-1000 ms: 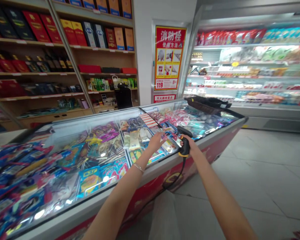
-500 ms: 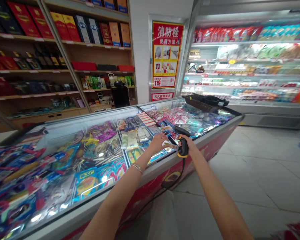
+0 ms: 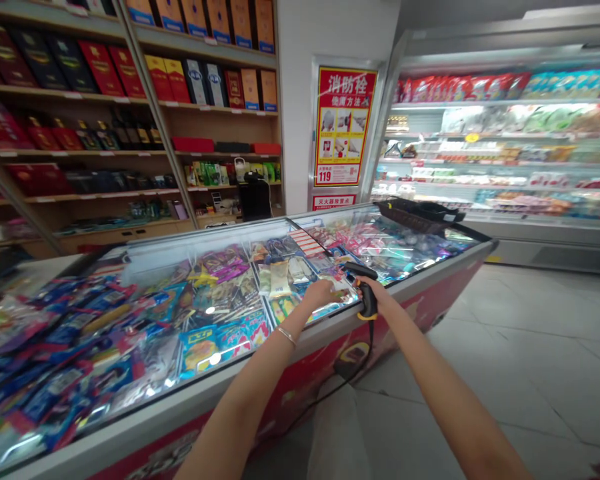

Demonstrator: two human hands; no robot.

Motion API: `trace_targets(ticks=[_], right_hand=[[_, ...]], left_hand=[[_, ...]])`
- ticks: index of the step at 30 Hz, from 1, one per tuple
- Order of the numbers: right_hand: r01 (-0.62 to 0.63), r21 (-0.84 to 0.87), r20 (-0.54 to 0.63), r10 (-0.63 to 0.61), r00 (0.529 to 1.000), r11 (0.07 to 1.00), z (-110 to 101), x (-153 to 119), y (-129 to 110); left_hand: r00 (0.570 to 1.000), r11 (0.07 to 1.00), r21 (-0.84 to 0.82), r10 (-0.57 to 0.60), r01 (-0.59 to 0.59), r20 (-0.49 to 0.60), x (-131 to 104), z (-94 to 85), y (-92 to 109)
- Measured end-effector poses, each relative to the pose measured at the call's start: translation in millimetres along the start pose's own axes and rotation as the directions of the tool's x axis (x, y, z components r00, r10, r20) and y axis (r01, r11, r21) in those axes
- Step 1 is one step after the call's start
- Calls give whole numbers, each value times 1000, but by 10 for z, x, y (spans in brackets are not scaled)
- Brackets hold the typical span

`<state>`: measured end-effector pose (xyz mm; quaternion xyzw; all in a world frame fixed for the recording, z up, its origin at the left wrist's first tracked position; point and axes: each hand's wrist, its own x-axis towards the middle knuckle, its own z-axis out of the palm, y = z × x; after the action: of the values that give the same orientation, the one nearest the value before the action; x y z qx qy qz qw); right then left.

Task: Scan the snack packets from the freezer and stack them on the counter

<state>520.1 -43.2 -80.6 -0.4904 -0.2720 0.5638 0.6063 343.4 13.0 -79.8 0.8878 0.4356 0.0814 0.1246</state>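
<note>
A black and yellow handheld barcode scanner (image 3: 368,301) is in my right hand (image 3: 376,293), its fingers wrapped round the grip. The scanner's head points left over the freezer's front edge, and its dark cable (image 3: 363,367) hangs down and curves to the left. My left hand (image 3: 321,294), with a bracelet at the wrist, is just left of the scanner, above the freezer glass. Its fingers are curled and partly hidden; what they hold, if anything, I cannot make out. Below both hands stands the chest freezer (image 3: 325,333) with packaged goods under its glass.
Many blue wrapped packs (image 3: 75,353) fill the freezer's left part. A dark basket (image 3: 413,215) rests on its far right end. Behind are shelves of boxes (image 3: 200,87), a red fire hydrant sign (image 3: 347,127) and a lit chiller (image 3: 500,150). Tiled floor (image 3: 520,347) lies right.
The camera view has turned slightly left. My left hand's fingers, spread before near the scanner, are now more curled and slightly farther from it. My right hand still grips the scanner.
</note>
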Motion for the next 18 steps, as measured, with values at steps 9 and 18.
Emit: trace_targets(ticks=[9,18], right_hand=[[-96,28,190,89,978,995,884,-83,363],[-297,48,381,257,888,954,2239,1,848]], left_hand=[[956,944,-213,-277,253,-95,-847,-752,-1244],[878,212,-975,-476,61,-49,-1799,-930,-2461]])
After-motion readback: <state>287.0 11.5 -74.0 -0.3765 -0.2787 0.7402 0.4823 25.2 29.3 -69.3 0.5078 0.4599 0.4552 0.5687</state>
